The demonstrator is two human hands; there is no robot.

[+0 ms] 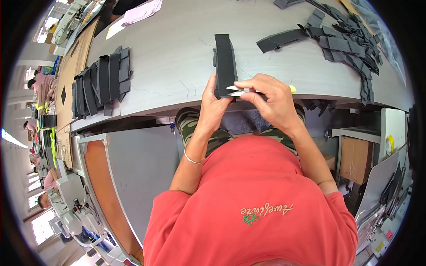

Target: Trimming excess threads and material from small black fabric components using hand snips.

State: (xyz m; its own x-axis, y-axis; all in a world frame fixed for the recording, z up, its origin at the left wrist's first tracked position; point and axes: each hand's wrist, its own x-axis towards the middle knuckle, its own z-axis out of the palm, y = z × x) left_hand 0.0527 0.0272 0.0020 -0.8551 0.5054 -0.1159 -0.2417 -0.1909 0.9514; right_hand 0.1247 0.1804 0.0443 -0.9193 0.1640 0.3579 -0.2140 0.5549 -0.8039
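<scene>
My left hand (pixel 211 108) grips the near end of a dark grey fabric strip (pixel 225 57), which lies lengthwise away from me at the table's front edge. Its fingers are partly hidden behind the cloth. A pair of thread snips (pixel 235 91) is in my right hand (pixel 276 101), with the two pale pointed blades slightly apart. The tips reach over the strip's near end, close to my left thumb. Thin loose threads stick out from the strip's sides.
Similar dark strips (pixel 102 82) lie in an overlapping row on the left of the table (pixel 173 53). A tangled heap of strips (pixel 346 48) covers the far right. Pink and pale sheets (pixel 141 13) rest at the back left. Below right stands a cardboard box (pixel 354 159).
</scene>
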